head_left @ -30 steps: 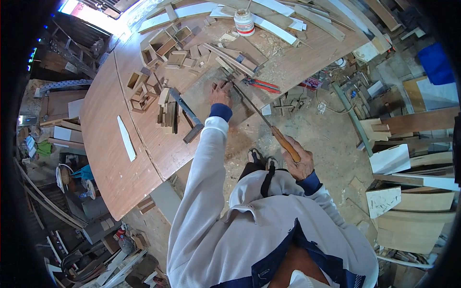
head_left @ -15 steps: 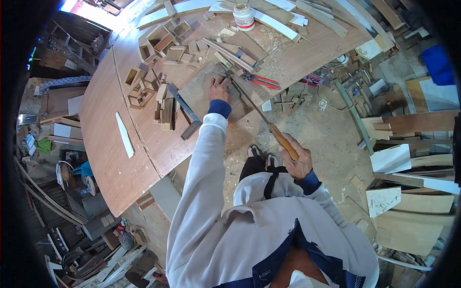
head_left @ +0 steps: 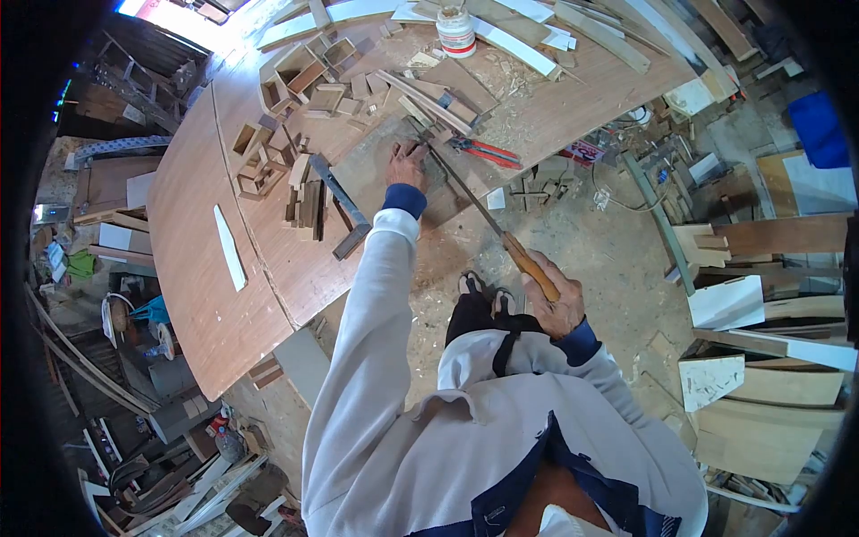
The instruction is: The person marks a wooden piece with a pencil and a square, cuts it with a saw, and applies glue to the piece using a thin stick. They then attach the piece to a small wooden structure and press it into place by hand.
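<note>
My right hand (head_left: 557, 300) is wrapped round the wooden handle of a saw (head_left: 516, 251). Its long narrow blade, seen nearly edge-on, runs up and left to the workbench. There my left hand (head_left: 407, 166) presses down with bent fingers on a flat board (head_left: 380, 154), beside the blade's far end. What lies under those fingertips is too small to make out. Just right of the blade tip are red-handled pliers or cutters (head_left: 488, 153). A try square (head_left: 340, 197) lies left of my left wrist, against a stack of short wood strips (head_left: 307, 210).
On the curved-edge workbench (head_left: 192, 242) are small wooden box frames (head_left: 295, 73), a white glue tub (head_left: 456, 34), long strips, shavings and a pale pointed strip (head_left: 229, 246). Boards (head_left: 761, 385) lean at the right; offcuts lie on the floor.
My right hand and the saw handle have shifted slightly down and right, toward my body. My left hand stays in nearly the same place on the board.
</note>
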The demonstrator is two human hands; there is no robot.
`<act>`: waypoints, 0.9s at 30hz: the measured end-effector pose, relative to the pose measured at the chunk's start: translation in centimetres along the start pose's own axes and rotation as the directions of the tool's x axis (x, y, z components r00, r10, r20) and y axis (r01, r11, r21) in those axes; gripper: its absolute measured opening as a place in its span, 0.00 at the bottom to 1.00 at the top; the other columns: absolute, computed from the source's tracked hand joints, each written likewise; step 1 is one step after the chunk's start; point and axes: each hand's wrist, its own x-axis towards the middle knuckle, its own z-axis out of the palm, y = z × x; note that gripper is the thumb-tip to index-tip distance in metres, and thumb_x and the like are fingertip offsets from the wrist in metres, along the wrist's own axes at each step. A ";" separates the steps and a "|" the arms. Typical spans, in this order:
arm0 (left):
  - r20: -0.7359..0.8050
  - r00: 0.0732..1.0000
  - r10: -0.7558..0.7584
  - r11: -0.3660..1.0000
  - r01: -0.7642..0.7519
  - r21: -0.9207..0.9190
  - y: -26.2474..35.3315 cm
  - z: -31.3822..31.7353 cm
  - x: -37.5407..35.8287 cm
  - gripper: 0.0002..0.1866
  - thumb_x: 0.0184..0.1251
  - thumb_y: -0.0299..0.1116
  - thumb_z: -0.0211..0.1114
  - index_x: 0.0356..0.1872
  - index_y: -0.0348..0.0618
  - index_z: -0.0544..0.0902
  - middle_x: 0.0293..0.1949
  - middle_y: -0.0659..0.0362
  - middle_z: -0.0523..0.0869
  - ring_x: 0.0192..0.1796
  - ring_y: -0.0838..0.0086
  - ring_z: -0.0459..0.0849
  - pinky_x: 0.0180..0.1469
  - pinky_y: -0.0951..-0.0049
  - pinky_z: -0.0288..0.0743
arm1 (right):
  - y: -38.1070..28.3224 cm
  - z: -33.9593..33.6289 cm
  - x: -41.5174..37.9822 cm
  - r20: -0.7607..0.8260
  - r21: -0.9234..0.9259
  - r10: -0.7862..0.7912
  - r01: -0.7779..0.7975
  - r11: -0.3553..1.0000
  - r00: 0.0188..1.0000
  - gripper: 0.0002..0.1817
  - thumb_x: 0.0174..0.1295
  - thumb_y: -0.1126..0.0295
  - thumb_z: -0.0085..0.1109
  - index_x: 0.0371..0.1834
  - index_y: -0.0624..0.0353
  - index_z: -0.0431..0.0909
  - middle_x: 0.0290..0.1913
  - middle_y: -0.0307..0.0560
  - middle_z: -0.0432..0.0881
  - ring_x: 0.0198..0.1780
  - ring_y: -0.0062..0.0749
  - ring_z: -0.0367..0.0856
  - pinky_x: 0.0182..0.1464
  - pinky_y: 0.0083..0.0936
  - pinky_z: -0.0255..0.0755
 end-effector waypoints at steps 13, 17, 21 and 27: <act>0.083 0.996 -0.020 1.000 0.021 -0.001 0.3 -0.3 -0.3 0.23 0.39 0.20 0.62 0.44 0.47 0.84 0.50 0.54 0.80 0.55 0.53 0.75 0.63 0.62 0.67 | -0.8 -0.1 1.3 0.084 0.035 0.110 -0.114 0.993 0.990 0.23 0.61 0.74 0.55 0.61 0.58 0.71 0.42 0.54 0.84 0.29 0.29 0.85 0.31 0.23 0.78; 0.102 0.994 -0.049 0.999 0.050 -0.006 0.7 -0.8 0.1 0.23 0.37 0.20 0.63 0.42 0.46 0.84 0.50 0.54 0.80 0.55 0.53 0.75 0.62 0.62 0.68 | -0.8 -0.4 0.8 0.100 0.107 0.144 -0.154 0.982 0.985 0.22 0.61 0.74 0.56 0.61 0.58 0.71 0.42 0.55 0.84 0.26 0.28 0.84 0.29 0.24 0.77; 0.051 0.999 0.002 1.000 -0.002 0.007 0.7 -0.8 -0.1 0.21 0.38 0.21 0.63 0.40 0.46 0.82 0.47 0.56 0.81 0.50 0.57 0.77 0.55 0.61 0.70 | 1.0 0.4 0.7 -0.039 -0.034 -0.136 0.135 0.990 0.990 0.23 0.60 0.75 0.55 0.61 0.59 0.71 0.40 0.54 0.84 0.24 0.28 0.84 0.29 0.24 0.77; 0.094 0.995 -0.036 0.999 0.037 -0.002 1.6 -2.0 0.1 0.20 0.37 0.22 0.64 0.39 0.46 0.82 0.49 0.54 0.80 0.53 0.56 0.76 0.59 0.62 0.69 | -1.1 -0.6 0.4 0.058 0.033 0.066 -0.068 0.997 0.996 0.23 0.59 0.75 0.56 0.61 0.59 0.70 0.41 0.57 0.83 0.27 0.31 0.85 0.32 0.26 0.78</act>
